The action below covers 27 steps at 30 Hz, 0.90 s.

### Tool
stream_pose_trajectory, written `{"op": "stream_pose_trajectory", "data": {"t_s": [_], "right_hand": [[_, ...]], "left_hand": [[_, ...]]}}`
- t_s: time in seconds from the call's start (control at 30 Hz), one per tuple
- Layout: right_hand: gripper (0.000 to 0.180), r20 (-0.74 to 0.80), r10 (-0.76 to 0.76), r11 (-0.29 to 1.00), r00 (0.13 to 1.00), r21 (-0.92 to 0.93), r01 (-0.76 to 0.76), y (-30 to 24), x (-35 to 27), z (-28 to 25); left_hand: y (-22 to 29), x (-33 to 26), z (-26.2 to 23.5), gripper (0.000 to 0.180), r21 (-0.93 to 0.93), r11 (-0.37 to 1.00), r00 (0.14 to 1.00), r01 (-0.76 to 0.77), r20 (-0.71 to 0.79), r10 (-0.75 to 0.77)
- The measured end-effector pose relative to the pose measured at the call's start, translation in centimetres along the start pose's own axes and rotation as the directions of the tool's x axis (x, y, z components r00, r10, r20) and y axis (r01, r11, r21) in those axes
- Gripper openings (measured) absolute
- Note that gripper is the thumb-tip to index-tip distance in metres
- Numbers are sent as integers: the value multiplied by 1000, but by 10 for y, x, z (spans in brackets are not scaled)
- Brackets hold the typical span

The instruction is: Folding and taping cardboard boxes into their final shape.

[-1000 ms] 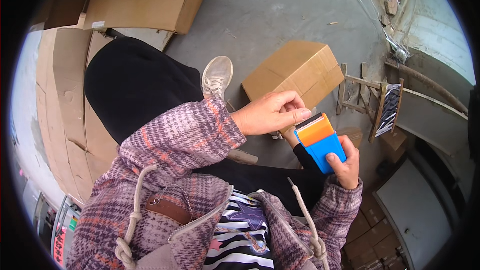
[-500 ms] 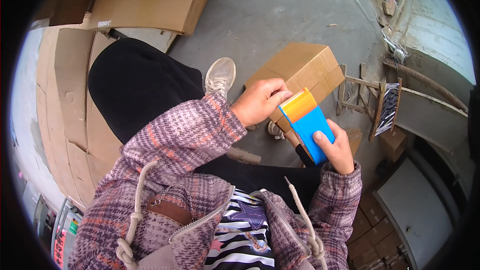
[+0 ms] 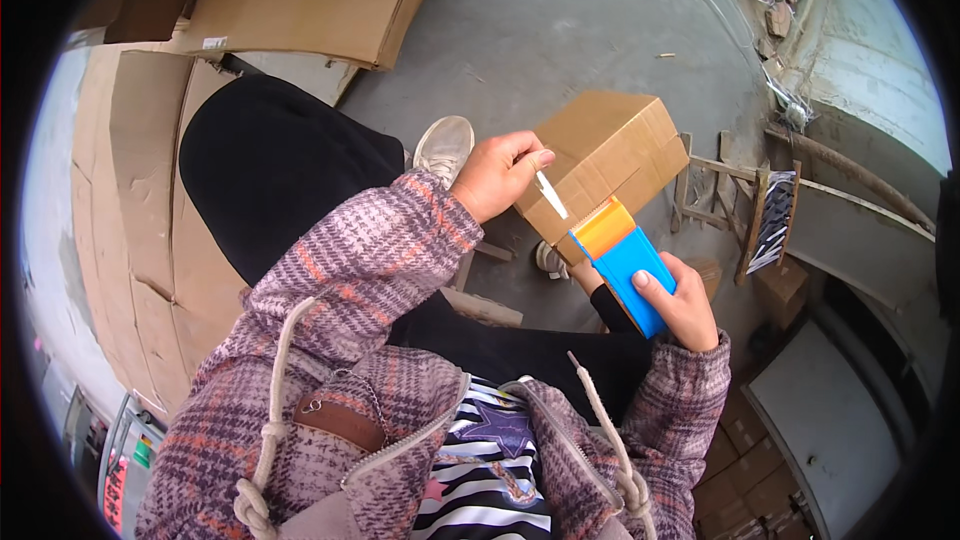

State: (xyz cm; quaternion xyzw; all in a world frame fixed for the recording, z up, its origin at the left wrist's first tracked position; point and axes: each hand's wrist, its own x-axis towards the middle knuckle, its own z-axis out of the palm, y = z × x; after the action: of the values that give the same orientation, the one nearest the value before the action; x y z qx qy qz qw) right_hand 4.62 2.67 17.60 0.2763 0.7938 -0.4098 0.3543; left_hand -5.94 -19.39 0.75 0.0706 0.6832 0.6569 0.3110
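My right hand (image 3: 684, 306) is wrapped round a blue and orange tape dispenser (image 3: 637, 270), thumb on its blue side. Along the orange end runs a toothed cutting edge. A short strip of pale tape (image 3: 551, 196) stretches between that end and my left hand (image 3: 494, 176), which pinches it between thumb and fingers. Past both hands, a brown cardboard box (image 3: 612, 152) stands closed, tilted in the view. My hands appear apart from the box, in front of it.
Large cardboard sheets or boxes (image 3: 300, 0) lie at the upper left. A wooden stool-like frame (image 3: 771, 215) stands right of the box. My shoe (image 3: 443, 146) rests on the grey concrete floor (image 3: 520, 30). Stacked cartons (image 3: 745, 465) sit at the lower right.
My left hand has moved up and left from the dispenser, drawing out a strip of tape. The dispenser and my right hand have shifted slightly down and right.
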Motion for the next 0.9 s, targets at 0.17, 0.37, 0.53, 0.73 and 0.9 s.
{"op": "stream_pose_trajectory", "data": {"t_s": [0.17,0.37,0.53,0.73,0.9], "right_hand": [[47,-67,-39,992,997,-120,31,-4,23,10],[55,-27,37,980,999,-194,-42,-8,37,15],[55,-32,61,968,998,-242,-67,-12,42,20],[55,-70,33,977,997,-207,-47,-1,45,23],[54,-68,39,970,997,-236,-54,1,49,23]], "left_hand": [[-30,8,7,21,5,1000,997,14,-72,-14],[-54,8,19,20,67,994,985,82,-159,-71],[-77,6,33,22,45,994,981,101,-170,-92],[-89,1,50,21,-15,992,976,124,-179,-125],[-92,-2,56,20,61,996,979,59,-198,-46]]}}
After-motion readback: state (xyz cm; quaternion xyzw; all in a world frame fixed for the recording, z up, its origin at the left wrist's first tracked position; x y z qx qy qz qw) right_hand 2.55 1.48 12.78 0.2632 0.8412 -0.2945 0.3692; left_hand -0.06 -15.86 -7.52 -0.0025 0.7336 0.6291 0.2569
